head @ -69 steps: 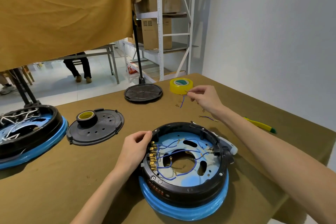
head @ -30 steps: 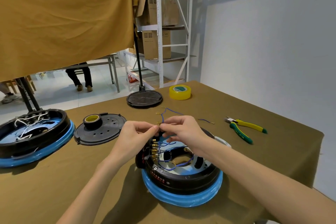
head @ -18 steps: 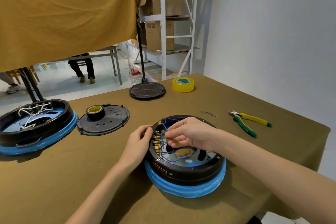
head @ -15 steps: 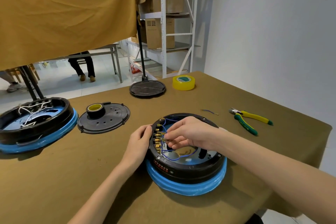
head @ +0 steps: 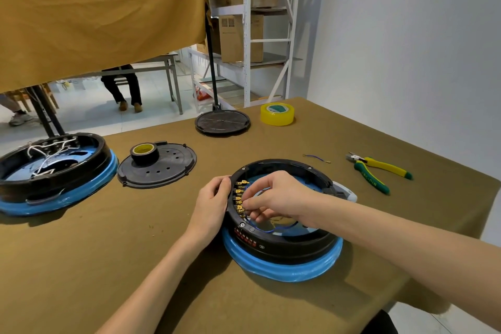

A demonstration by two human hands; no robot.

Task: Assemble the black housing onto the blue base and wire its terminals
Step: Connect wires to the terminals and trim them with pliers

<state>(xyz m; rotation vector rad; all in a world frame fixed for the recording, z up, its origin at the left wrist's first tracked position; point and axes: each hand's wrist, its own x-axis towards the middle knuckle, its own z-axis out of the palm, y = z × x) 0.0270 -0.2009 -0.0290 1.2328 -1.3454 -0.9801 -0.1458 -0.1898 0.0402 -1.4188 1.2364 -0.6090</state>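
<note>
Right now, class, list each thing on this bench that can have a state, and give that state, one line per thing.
Black housing: seated on the blue base, open on top.
Brass terminals: exposed, some carrying blue wires.
Left hand: holds the housing's rim.
Right hand: fingers pinched at the terminals.
Pliers: lying unused.
Loose wire: unconnected.
Black lid: off, with a tape roll on it.

Landmark: yellow tape roll point(head: 277, 114), far edge of the table point(head: 81, 252).
- Round black stand foot point(head: 222, 122): just left of it.
- Black lid point(head: 157, 168) bearing a black tape roll point(head: 144, 153): nearer and further left.
- Loose wire point(head: 316, 158): nearer, to the right.
- Yellow-green pliers point(head: 376, 171): right of the wire.
- Shelving with cartons point(head: 241, 38): behind.
</note>
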